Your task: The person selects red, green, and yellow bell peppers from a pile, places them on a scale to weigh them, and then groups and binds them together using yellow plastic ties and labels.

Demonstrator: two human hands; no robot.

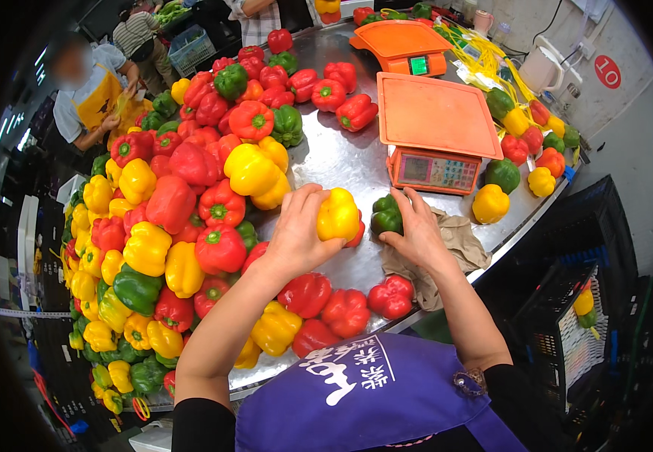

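Note:
My left hand (302, 229) is closed around a yellow bell pepper (338, 214) over the steel table (335, 152). Part of a red pepper (356, 230) shows behind the yellow one. To the right, my right hand (415, 226) grips a green bell pepper (386, 215) by its right side, above crumpled brown paper or cloth (462, 240). Just beyond that hand stands an orange digital scale (439, 116) with a bare pan. Several red peppers (347, 312) lie near the table's front edge.
A large heap of red, yellow and green peppers (162, 203) fills the left side. A second orange scale (402, 42), yellow ties (487, 53) and an electric kettle (540, 69) are at the back right. Black crates (563, 327) stand at the right. A person in a yellow apron (97, 93) is beyond the heap.

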